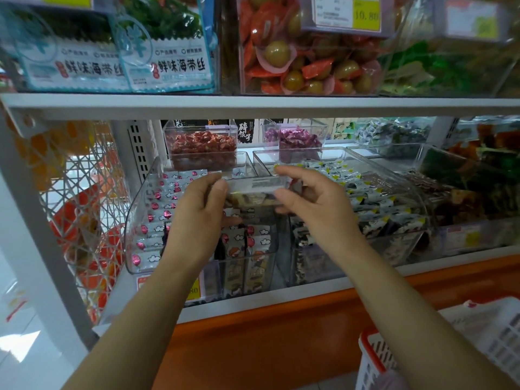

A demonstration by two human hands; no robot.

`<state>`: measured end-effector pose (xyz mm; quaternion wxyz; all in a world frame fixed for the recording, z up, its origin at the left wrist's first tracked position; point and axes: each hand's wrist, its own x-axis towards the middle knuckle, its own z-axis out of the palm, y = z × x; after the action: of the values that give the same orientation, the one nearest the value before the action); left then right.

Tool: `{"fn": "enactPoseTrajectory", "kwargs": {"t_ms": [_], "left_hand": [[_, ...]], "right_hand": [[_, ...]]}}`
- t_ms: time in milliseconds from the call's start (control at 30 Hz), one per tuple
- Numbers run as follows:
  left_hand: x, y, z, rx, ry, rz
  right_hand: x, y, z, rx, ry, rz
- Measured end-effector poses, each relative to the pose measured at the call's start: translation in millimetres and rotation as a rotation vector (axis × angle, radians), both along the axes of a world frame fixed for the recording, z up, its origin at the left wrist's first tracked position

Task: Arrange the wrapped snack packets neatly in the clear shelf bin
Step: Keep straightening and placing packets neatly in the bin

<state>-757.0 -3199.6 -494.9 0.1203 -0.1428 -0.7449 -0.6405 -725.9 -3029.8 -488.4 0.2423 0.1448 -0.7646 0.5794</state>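
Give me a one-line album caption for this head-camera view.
The left hand and right hand grip a stack of snack packets over the clear shelf bin.

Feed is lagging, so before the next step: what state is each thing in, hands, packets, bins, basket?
Left hand: grips held packets' left end.
Right hand: grips their right end.
Held packets: lifted over the bin, level.
Bin: open-topped, partly filled, rows along its left side.
Right bin: open-topped, packets heaped loosely.
Basket: contents unclear.
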Motion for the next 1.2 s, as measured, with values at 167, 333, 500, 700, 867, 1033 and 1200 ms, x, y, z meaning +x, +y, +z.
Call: {"fn": "enactPoseTrajectory", "kwargs": {"t_ms": [167, 333, 500, 700, 867, 1033, 1200], "left_hand": [[-9, -10, -13, -0.834, 0.244, 0.128], [-9, -12, -26, -1.170, 0.180, -0.006], [-10, -16, -26, -1.146, 0.198, -0.041], [-10, -20, -25, -1.096, 0.204, -0.073], [-11, -21, -26, -1.133, 0.201, -0.050], [-10, -21, -28, -1.155, 0.191, -0.052], [-10, -21, -28, -1.151, 0.192, -0.062]], "right_hand": [[-10, 3, 5, 0.063, 0.038, -0.241], [-20, -11, 12, 0.311, 0.145, -0.295], [-33, -19, 22, 0.676, 0.145, -0.281], [-49, -25, 39, 0.826, 0.074, -0.242], [-57, -25, 44, 0.902, 0.102, -0.255], [-60, -25, 43, 0.936, 0.126, -0.279], [-63, -25, 36, 0.985, 0.050, -0.219]]}}
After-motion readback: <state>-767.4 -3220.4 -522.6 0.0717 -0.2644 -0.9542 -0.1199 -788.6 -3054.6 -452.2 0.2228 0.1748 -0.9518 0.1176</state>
